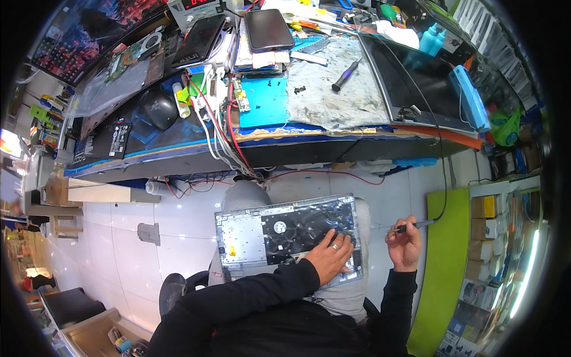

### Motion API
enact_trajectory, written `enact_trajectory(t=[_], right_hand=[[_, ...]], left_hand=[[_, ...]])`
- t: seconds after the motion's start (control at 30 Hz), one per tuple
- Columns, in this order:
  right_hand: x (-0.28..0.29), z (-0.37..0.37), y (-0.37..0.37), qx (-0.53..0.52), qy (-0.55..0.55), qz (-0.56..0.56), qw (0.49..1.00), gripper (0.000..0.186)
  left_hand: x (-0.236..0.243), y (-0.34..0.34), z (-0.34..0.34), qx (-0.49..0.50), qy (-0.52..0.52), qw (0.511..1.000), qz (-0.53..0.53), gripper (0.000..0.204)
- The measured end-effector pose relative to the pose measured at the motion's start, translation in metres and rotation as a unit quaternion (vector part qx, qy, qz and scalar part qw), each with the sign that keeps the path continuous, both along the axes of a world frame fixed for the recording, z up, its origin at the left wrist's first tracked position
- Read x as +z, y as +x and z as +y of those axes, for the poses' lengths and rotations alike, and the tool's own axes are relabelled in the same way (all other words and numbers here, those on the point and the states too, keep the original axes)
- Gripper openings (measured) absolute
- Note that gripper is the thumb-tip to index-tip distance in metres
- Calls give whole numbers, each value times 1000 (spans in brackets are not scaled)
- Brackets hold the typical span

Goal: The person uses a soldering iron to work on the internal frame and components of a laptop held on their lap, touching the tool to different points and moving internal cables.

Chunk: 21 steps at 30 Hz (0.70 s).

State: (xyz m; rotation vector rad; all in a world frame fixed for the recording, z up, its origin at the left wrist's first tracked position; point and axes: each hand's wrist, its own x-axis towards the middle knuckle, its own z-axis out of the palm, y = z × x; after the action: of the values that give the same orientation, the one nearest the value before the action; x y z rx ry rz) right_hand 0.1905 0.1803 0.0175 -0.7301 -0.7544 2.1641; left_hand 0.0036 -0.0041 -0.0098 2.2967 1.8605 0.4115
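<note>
Across my lap lies a laptop top case (242, 233), its inner side up, with a black sheet (291, 229) over the keyboard area. My left hand (333, 256), with a ring on one finger, rests on the right part of that sheet, fingers stretched out. To the right of the case, my right hand (404, 245) is raised and grips a soldering iron (419, 225) in a pinch. The iron's tip points left toward the case, apart from it. A dark cable (441, 166) runs from its handle up over the bench.
The workbench (285, 152) spans the far side. On it are a screwdriver (347, 77), a blue mat (262, 104), a phone (269, 30), a mouse (159, 109), a laptop screen (416, 83) and hanging cables (217, 128). A green-edged shelf (437, 262) stands at right.
</note>
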Motion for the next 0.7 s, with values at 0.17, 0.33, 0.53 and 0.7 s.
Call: enact_trajectory(t=[0.17,0.33,0.53,0.7], right_hand=[[0,-1,0,-12,-7,-13,1000,18],[1,0,-2,-9,-4,-12,1000,18],[0,0,-1,-5,3,-13,1000,18],[3,0,-1,-8,2,-14,1000,17]], left_hand=[[2,0,0,-6,0,1000,8,65],[1,1,1,-6,-3,1000,11,66],[5,-1,2,-9,2,1000,12,65],[7,-1,4,-14,3,1000,13,64]])
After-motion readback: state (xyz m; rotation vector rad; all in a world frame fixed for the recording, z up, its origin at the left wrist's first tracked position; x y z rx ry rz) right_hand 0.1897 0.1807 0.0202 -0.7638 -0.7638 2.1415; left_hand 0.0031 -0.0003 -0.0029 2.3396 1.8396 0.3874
